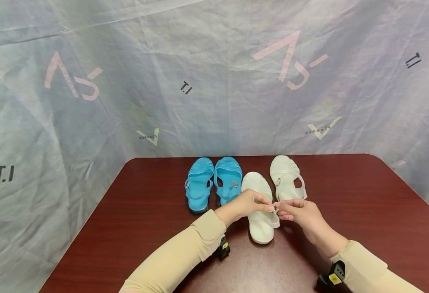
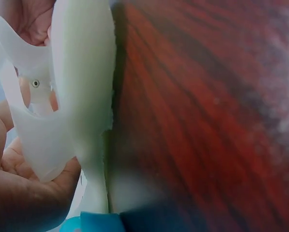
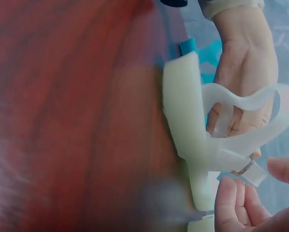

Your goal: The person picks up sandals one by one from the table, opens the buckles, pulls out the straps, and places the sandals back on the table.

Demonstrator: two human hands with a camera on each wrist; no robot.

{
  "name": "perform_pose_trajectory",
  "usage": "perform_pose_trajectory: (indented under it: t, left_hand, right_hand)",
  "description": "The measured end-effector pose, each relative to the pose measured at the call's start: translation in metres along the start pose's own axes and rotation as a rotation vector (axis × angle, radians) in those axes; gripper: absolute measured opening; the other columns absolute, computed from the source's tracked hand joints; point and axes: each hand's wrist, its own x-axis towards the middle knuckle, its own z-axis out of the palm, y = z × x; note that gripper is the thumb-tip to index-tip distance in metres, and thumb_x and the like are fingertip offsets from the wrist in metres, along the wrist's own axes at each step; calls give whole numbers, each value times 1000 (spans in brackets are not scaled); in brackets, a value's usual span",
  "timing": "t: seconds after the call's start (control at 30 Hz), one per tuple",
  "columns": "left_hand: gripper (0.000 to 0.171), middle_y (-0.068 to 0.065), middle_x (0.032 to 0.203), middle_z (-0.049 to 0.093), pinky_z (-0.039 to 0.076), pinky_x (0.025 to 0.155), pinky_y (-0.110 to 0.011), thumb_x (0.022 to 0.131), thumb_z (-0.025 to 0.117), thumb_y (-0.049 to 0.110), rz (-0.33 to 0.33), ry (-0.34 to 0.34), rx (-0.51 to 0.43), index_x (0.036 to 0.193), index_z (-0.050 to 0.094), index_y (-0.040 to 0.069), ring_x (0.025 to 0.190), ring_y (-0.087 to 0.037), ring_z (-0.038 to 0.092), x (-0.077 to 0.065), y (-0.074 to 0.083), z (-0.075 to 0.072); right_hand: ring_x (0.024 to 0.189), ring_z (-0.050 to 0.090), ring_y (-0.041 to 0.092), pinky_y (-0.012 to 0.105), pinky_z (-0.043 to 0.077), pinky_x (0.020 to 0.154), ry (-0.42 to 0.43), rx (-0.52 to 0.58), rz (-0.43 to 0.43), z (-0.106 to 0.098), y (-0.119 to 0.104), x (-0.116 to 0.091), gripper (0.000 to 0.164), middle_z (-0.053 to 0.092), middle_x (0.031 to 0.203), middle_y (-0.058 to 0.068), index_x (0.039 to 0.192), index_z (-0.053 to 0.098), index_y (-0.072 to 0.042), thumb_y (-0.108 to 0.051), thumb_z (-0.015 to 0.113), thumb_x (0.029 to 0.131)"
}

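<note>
A white sandal (image 1: 261,232) lies sole down, toe away from me, between my hands. My left hand (image 1: 244,204) reaches over it from the left, its thumb and fingers pinching the strap beside the metal buckle (image 3: 245,166). From the right, my right hand (image 1: 305,215) has curled fingers at the same buckle. In the right wrist view the loose strap end (image 3: 255,174) lies between that hand's thumb and fingertips. Seen from the left wrist, the sandal's pale side (image 2: 86,63) stands close, its straps (image 2: 43,137) partly covered by fingers.
The other white sandal (image 1: 282,167) sits behind and to the right, toe away from me. A pair of blue sandals (image 1: 198,187) stands left of the white ones. Beyond the dark red table (image 1: 145,228) hangs a grey printed cloth (image 1: 214,73).
</note>
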Motion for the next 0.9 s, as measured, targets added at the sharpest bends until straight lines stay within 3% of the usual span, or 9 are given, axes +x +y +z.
perform_pose_trajectory:
  t: [0.23,0.47,0.9]
  left_hand:
    - [20,1,97,75,47,84,-17,86,74,22,-10,11,2,98,78,7,88,2,58,1,-1,0]
    - [19,2,96,74,48,83,-17,86,74,24,-16,18,-3,96,78,7,88,2,58,2,-3,4]
    - [20,4,97,74,47,85,-19,85,75,25,-30,30,-6,95,78,8,91,1,58,3,-3,4]
  right_hand:
    - [70,69,8,24,57,73,50,-48,13,3,5,-5,40,72,80,-2,111,63,13,-18,72,87]
    - [68,69,7,23,58,70,68,-19,-14,5,3,-3,35,72,79,0,111,61,17,-9,67,89]
    - [69,69,10,25,58,70,-5,-6,-15,-2,-2,1,36,72,77,2,116,57,19,-8,60,93]
